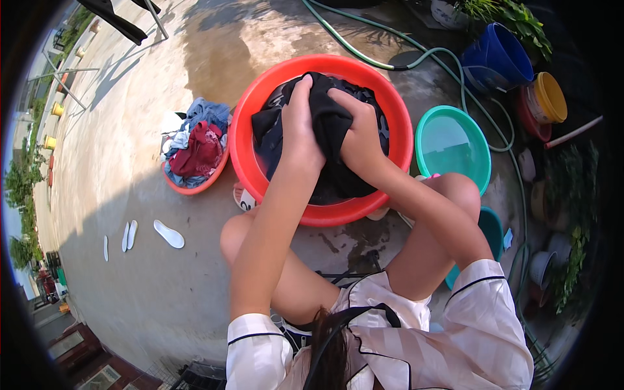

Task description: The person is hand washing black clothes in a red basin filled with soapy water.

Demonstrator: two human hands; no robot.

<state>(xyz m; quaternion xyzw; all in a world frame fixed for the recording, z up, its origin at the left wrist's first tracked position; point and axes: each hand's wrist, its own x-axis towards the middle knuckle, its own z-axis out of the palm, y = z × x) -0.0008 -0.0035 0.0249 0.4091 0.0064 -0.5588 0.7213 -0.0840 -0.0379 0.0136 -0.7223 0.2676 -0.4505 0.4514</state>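
Note:
A large red plastic basin (319, 215) stands between my knees, with wet black clothing (363, 183) in it. Above its middle, my left hand (300, 126) and my right hand (360, 131) grip a bunched black cloth (321, 105) between them, thumbs uppermost. Some of the fingers are hidden behind the fabric. Part of the same dark fabric hangs down towards the clothing in the basin, and where one piece ends cannot be told.
A smaller red basin (197, 190) heaped with clothes, a maroon garment (197, 151) on top, stands left. To the right are a green basin of water (453, 141), a garden hose (463, 87) and a blue bucket (497, 58). White insoles (169, 234) lie on the concrete.

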